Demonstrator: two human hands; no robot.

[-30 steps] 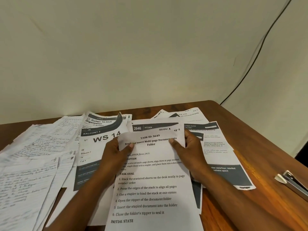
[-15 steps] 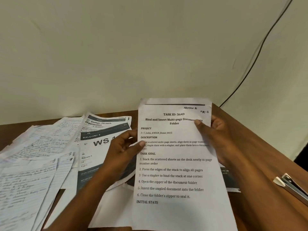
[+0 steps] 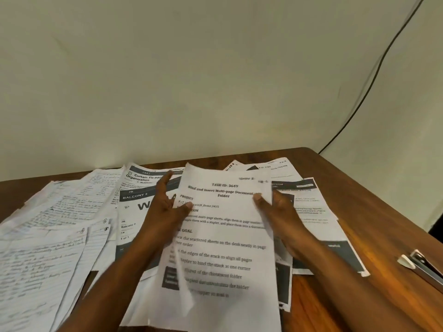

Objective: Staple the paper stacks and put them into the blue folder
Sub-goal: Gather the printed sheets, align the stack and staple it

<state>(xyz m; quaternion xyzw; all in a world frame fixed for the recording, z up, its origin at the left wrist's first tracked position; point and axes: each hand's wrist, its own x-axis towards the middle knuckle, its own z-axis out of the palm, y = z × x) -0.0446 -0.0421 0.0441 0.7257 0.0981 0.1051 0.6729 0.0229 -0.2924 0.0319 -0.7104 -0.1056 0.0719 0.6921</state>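
Note:
A printed sheet headed "TASK ID: 3649" (image 3: 225, 238) is held a little above the scattered papers in the middle of the desk. My left hand (image 3: 165, 212) pinches its left edge, thumb on the front and fingers stretched out beside the edge. My right hand (image 3: 280, 212) pinches its right edge, with the thumb on the print and the fingers behind the sheet. A metal stapler (image 3: 422, 267) lies on the desk at the far right, apart from both hands. No blue folder is in view.
Handwritten lined pages (image 3: 48, 236) cover the left of the wooden desk (image 3: 359, 212). Printed sheets, one marked "BALCONY 2" (image 3: 134, 212), lie under and around the held sheet, and more lie to the right (image 3: 318, 226). A wall rises close behind, and a black cable (image 3: 374, 75) runs down it.
Both hands first lifted the task sheet off the pile and held it up. It has now come back down and leftward, low over the scattered papers. The stapler has not moved.

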